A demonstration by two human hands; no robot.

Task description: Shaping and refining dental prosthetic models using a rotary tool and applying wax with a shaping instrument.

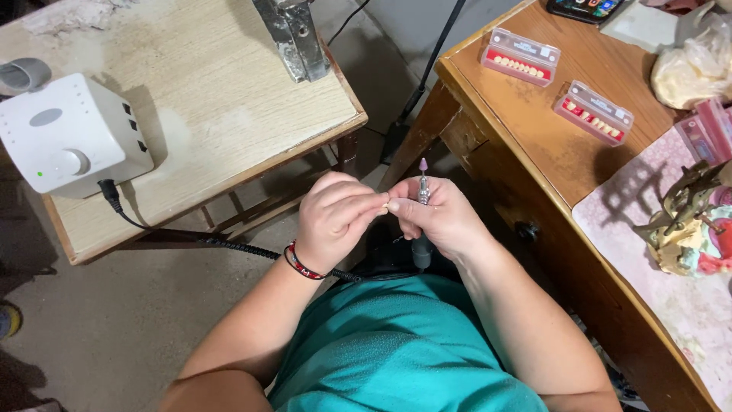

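— Nearest the lens, what do you see?

— Teal shirt (404, 351) at the bottom centre, both forearms rising from it toward mid-frame.

— Start at the left edge, then.

— Upper left, a white control box (72, 133) with a dial sits on a pale worn table (229, 99). A black coiled cord (229, 246) runs from it down and rightward toward the hands.

— And the hands?

— Left hand (332, 221), wearing a red and black bracelet (303, 263), has its fingers curled shut, pinching a small pale piece (386, 206) at the fingertips; too small to tell what it is. Just beside it, touching, the right hand (442, 221) is closed around a rotary handpiece (422, 191), held upright at frame centre, its pinkish pointed tip (422, 164) standing above the fingers.

— Further right?

— A wooden desk (534, 130) in the upper right carries two clear cases of artificial teeth (557, 84), a plastic bag (694, 69), and, at the right edge, a brass-coloured articulator (682, 221) on a patterned mat (671, 282).
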